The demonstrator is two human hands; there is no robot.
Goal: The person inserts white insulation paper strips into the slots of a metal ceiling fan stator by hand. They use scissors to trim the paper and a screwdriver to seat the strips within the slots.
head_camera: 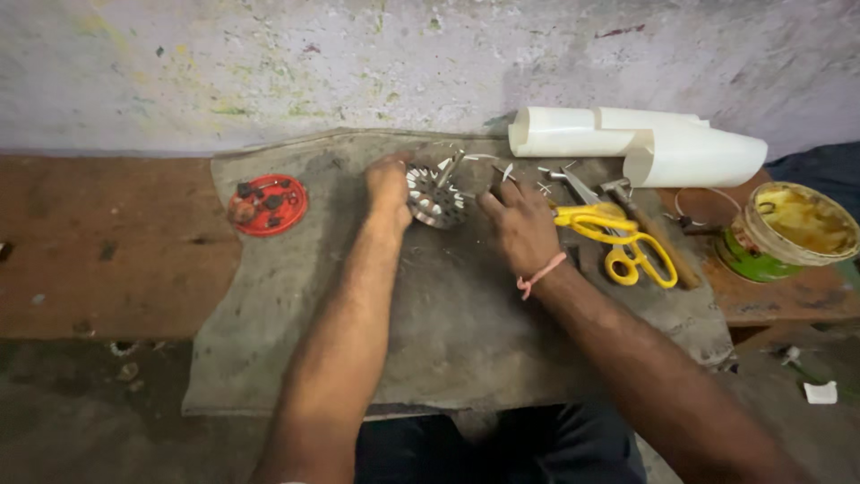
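Observation:
A round metal motor core with slotted teeth [436,197] stands tilted on a grey cloth [448,314]. My left hand [389,185] grips its left side. My right hand [518,224] rests just right of it, fingers curled near small white strips poking out of the core's slots; whether it pinches one I cannot tell. A pink thread band circles my right wrist.
Yellow-handled scissors [623,240] and a hammer [649,229] lie to the right. Rolled white sheets [645,143] sit at the back right, next to a tin of yellowish paste [788,229]. A red lid with small parts [267,204] sits at left. Stained wall behind.

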